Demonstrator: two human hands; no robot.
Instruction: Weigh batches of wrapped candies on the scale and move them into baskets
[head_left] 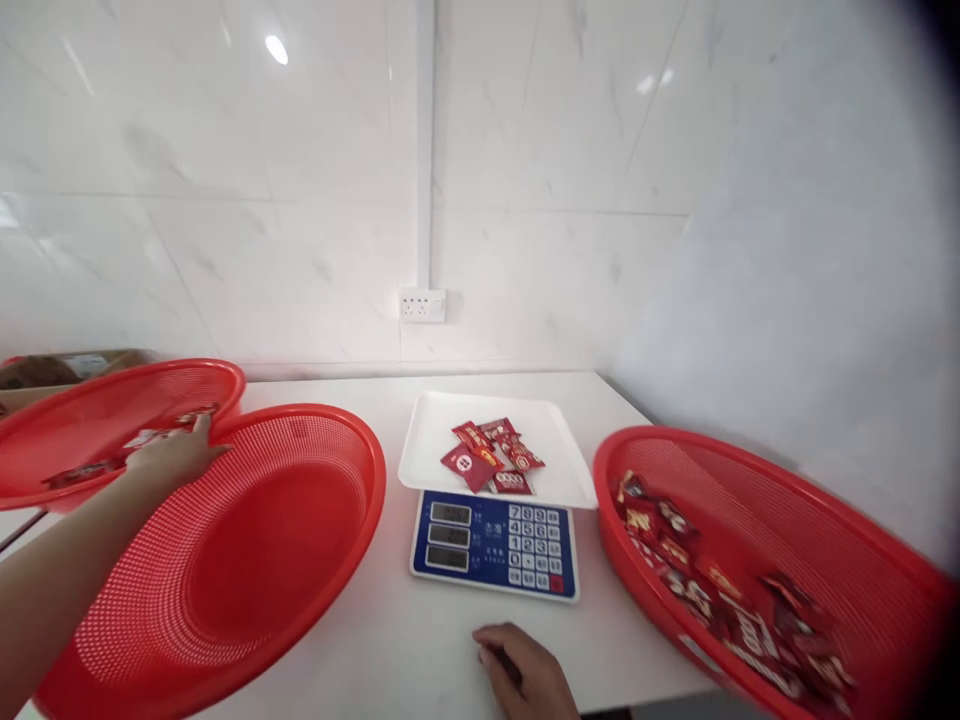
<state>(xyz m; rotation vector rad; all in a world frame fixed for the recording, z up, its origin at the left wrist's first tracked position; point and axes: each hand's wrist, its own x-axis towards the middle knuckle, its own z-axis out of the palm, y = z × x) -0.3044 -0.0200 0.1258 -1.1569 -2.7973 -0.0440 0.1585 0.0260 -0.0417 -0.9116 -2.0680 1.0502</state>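
Observation:
My left hand reaches over the rim of the far-left red basket, above small red-wrapped packets. Its visible fingers are spread apart; the rest are hidden, and nothing shows in its grip. My right hand lies on the table's front part, loosely curled with nothing in it. Just beyond it stands a blue and white digital scale. On the scale's white tray sit several red snack packets.
A large red perforated basket with nothing in it stands left of the scale, under my left forearm. To the right, another red basket holds many wrapped packets. A cardboard box is at far left. A socket is on the wall.

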